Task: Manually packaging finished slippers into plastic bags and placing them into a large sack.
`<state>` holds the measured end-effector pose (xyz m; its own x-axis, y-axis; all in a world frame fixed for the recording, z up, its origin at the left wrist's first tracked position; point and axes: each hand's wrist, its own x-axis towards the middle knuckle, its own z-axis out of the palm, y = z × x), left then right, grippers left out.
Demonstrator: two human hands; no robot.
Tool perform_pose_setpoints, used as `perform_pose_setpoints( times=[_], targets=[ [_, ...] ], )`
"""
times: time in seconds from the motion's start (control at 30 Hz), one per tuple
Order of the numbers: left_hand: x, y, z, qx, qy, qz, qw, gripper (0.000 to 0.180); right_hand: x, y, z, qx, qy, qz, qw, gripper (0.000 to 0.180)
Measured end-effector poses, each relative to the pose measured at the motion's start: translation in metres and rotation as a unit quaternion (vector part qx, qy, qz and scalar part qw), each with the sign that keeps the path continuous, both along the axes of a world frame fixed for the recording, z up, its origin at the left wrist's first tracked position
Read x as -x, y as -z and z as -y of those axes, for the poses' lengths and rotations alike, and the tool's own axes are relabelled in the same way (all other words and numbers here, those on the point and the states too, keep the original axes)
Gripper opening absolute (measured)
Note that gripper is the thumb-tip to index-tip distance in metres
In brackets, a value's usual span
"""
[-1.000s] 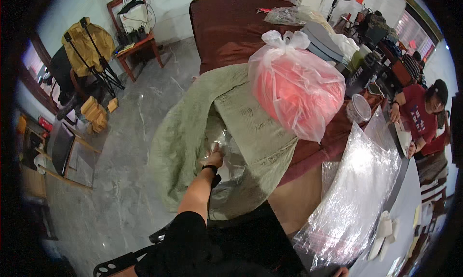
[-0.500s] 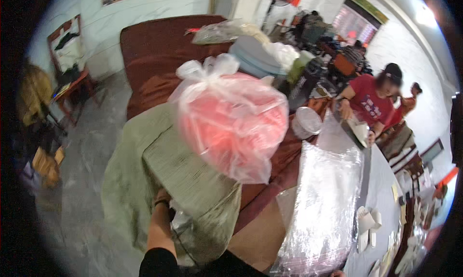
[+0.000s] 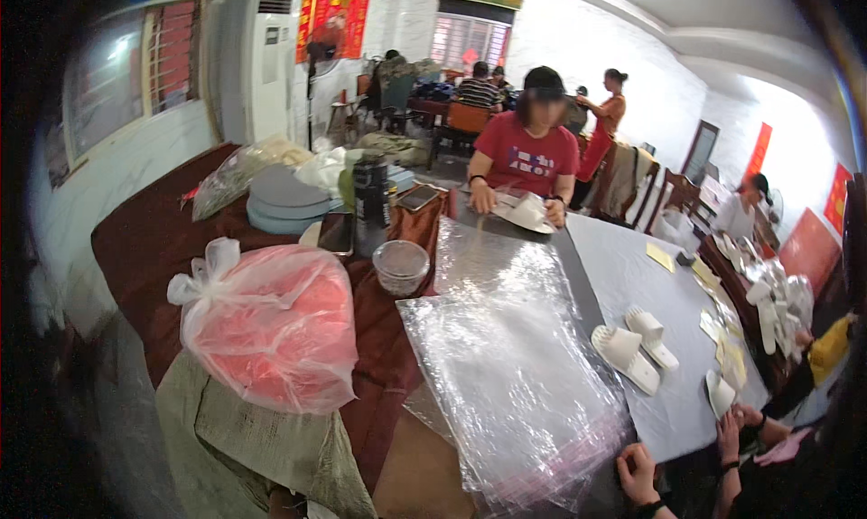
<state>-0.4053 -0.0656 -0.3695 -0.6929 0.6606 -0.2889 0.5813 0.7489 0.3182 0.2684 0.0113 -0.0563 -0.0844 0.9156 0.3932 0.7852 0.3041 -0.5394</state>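
Note:
My right hand [image 3: 638, 476] rests at the near table edge, beside a stack of clear plastic bags [image 3: 533, 392]. Its fingers are loosely curled, and nothing shows in them. Low at the bottom edge, only a dark sliver of my left hand [image 3: 287, 501] shows at the green woven sack [image 3: 262, 429]; its fingers are hidden. A knotted clear bag of pink-red contents [image 3: 271, 325] lies partly over the sack. A pair of cream slippers [image 3: 637, 347] sits on the grey tabletop [image 3: 614, 257], right of the bags.
Across the table, a person in a red shirt [image 3: 528, 153] handles a pale slipper. At lower right, another person's hands [image 3: 730, 439] touch a slipper [image 3: 720, 392]. A round clear tub [image 3: 401, 266], a phone [image 3: 336, 233] and a black bottle [image 3: 371, 192] stand behind the bags.
My view has swung right, showing more of the table and room. My left arm, earlier reaching into the green sack, is mostly out of view. More of my right hand shows.

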Motion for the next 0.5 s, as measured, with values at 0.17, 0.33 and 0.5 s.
perform_pose_setpoints(
  times=[0.17, 0.33, 0.5],
  targets=[
    [-0.003, 0.013, 0.052, 0.016, -0.007, -0.047, 0.999, 0.066, -0.008, 0.005, -0.008, -0.038, -0.041, 0.000, 0.998, 0.016],
    [0.015, -0.001, 0.111, 0.021, -0.037, -0.095, 0.995, 0.071, 0.005, -0.011, -0.004, 0.020, -0.030, -0.043, 0.998, 0.015],
    [-0.051, -0.123, 0.115, -0.290, -0.036, -0.035, 0.956, 0.040, -0.009, 0.002, -0.004, 0.031, -0.052, -0.076, 0.995, 0.016]
  ],
)
